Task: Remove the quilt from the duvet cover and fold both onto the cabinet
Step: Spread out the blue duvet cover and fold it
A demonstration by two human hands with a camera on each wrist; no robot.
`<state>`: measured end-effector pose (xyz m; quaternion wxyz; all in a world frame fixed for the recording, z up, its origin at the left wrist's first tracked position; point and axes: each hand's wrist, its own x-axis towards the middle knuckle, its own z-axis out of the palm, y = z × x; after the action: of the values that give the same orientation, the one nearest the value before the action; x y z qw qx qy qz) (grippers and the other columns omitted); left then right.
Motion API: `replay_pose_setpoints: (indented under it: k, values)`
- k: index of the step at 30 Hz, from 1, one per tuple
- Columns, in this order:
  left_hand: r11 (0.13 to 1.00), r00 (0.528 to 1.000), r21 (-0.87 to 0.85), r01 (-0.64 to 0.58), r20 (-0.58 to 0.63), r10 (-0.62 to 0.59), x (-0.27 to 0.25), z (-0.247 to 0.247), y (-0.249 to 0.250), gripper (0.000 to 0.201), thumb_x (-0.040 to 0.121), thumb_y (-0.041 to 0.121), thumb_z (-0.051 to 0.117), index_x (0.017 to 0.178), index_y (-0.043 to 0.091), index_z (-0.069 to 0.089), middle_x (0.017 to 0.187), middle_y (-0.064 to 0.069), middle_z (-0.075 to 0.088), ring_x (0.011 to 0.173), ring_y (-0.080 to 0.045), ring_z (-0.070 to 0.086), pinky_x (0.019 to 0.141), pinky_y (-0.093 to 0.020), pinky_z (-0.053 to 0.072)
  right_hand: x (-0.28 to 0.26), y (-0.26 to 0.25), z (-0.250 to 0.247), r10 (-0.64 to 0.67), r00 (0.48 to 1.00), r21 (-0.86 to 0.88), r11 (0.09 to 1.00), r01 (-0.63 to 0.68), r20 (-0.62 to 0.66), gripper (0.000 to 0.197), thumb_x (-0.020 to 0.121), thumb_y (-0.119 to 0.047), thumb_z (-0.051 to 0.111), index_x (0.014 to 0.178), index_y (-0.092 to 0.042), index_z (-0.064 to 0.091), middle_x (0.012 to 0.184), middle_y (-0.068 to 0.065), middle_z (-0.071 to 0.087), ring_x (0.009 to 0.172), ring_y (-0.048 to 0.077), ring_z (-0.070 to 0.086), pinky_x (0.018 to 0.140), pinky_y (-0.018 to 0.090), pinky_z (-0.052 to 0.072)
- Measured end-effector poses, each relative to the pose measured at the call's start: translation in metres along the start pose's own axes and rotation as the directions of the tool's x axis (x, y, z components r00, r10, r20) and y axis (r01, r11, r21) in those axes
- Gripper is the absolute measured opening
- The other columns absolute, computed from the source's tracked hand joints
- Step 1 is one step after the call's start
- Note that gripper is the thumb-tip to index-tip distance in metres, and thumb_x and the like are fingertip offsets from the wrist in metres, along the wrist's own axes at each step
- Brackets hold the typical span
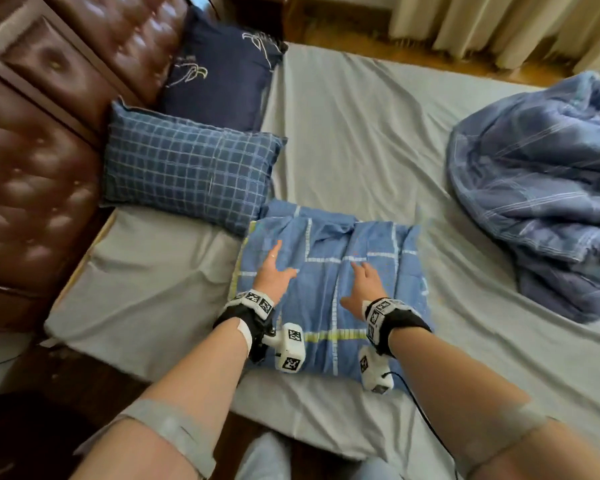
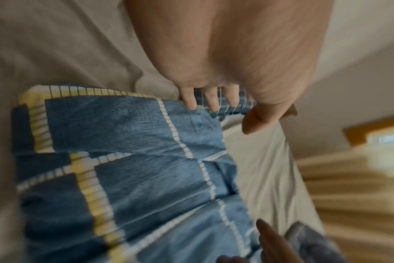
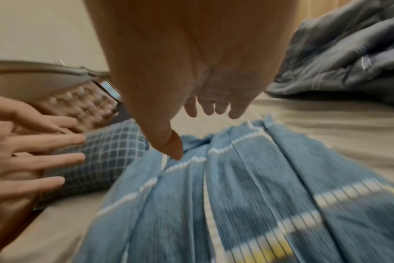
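The blue duvet cover [image 1: 329,289] with white and yellow grid lines lies folded into a square pad near the bed's front edge. My left hand [image 1: 274,271] hovers flat over its left part, fingers spread and straight. Over its middle my right hand [image 1: 362,284] is also spread, holding nothing. The wrist views show the duvet cover [image 2: 146,169] [image 3: 236,195] just under the left hand [image 2: 214,99] and the right hand [image 3: 209,108], both blurred. The blue-grey quilt [image 1: 541,188] lies crumpled in a heap at the bed's right side.
A grey sheet [image 1: 361,133] covers the bed. A checked blue pillow [image 1: 187,168] and a navy pillow [image 1: 222,71] lean at the brown tufted headboard [image 1: 49,150] on the left. Curtains [image 1: 499,22] hang at the back over wooden floor.
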<state>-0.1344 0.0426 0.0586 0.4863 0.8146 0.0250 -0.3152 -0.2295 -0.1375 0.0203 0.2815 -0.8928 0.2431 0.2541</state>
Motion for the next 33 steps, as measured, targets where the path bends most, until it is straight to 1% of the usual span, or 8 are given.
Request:
replay_pose_setpoints:
  k: [2,4,11,16,22,27,30,33]
  values:
    - [0.953,0.996,0.302,0.017,0.083,-0.044,0.02,0.011,-0.031,0.064,0.091,0.009,0.06,0.149,0.025,0.039,0.154,-0.009,0.037,0.115,-0.025,0.058,0.095,-0.025,0.047,0.011,0.008,0.023,0.024,0.998,-0.022,0.999,-0.023,0.06,0.088,0.087,-0.032,0.069,0.155,-0.02,0.016,0.162,0.009,0.013,0.15,0.029,0.012,0.121,0.044,0.019]
    - [0.814,0.984,0.58,-0.002,0.146,-0.102,0.042,0.021,-0.063,0.069,0.089,0.023,0.063,0.15,0.034,0.034,0.163,0.002,0.016,0.148,-0.026,0.017,0.119,-0.04,0.02,0.024,0.014,0.041,0.078,0.99,-0.027,0.997,-0.075,0.12,0.087,0.086,-0.035,0.069,0.155,-0.032,0.015,0.164,0.004,0.009,0.151,0.027,0.007,0.119,0.053,0.02]
    - [0.524,0.941,0.846,-0.097,0.25,-0.229,0.119,0.053,-0.124,0.114,0.076,0.061,0.072,0.152,0.044,-0.011,0.158,0.008,-0.032,0.147,-0.029,-0.025,0.108,-0.075,0.015,0.059,0.084,0.081,0.489,0.861,-0.118,0.871,-0.476,0.139,0.13,0.069,-0.061,0.078,0.15,-0.041,-0.023,0.16,0.002,-0.028,0.149,0.034,-0.017,0.106,0.078,0.011]
    - [0.414,0.927,0.893,-0.175,0.291,-0.237,0.181,0.068,-0.157,0.138,0.057,0.076,0.075,0.154,0.034,-0.014,0.16,-0.008,-0.026,0.146,-0.039,-0.023,0.118,-0.06,0.002,0.073,0.158,0.105,0.645,0.755,0.033,0.757,-0.652,0.119,0.149,0.052,-0.068,0.085,0.151,-0.038,-0.023,0.162,0.012,-0.018,0.147,0.046,-0.007,0.116,0.065,0.012]
    - [0.368,0.926,0.913,-0.174,0.279,-0.255,0.206,0.093,-0.164,0.137,0.063,0.068,0.078,0.155,0.028,-0.015,0.161,-0.014,-0.02,0.146,-0.044,-0.016,0.119,-0.054,-0.005,0.099,0.183,0.126,0.535,0.827,0.267,0.783,-0.562,0.171,0.145,0.056,-0.053,0.091,0.154,-0.035,-0.015,0.161,0.015,0.007,0.144,0.042,0.022,0.115,0.055,0.03]
    - [0.388,0.933,0.909,-0.149,0.259,-0.25,0.214,0.089,-0.158,0.129,0.059,0.066,0.08,0.156,0.034,0.002,0.162,-0.011,0.0,0.148,-0.041,0.006,0.121,-0.051,0.009,0.093,0.18,0.123,0.578,0.81,0.588,0.621,-0.518,0.102,0.15,0.048,-0.032,0.097,0.153,-0.029,-0.011,0.151,0.014,0.034,0.13,0.037,0.045,0.108,0.047,0.041]
    - [0.464,0.96,0.881,-0.089,0.201,-0.197,0.204,0.083,-0.121,0.091,0.069,0.051,0.081,0.147,0.03,0.039,0.146,-0.019,0.036,0.134,-0.042,0.037,0.114,-0.047,0.031,0.078,0.173,0.111,0.617,0.773,0.697,0.49,-0.523,0.146,0.129,0.042,-0.039,0.097,0.145,-0.014,0.023,0.131,0.006,0.054,0.117,0.028,0.056,0.099,0.04,0.049]
    - [0.616,0.976,0.786,-0.051,0.169,-0.135,0.18,0.083,-0.103,0.068,0.075,0.042,0.08,0.136,0.026,0.053,0.129,-0.02,0.049,0.119,-0.038,0.051,0.104,-0.041,0.042,0.063,0.158,0.09,0.545,0.803,0.631,0.54,-0.556,0.241,0.067,0.059,-0.043,0.093,0.109,-0.018,0.057,0.102,-0.001,0.062,0.09,0.02,0.06,0.078,0.029,0.049]
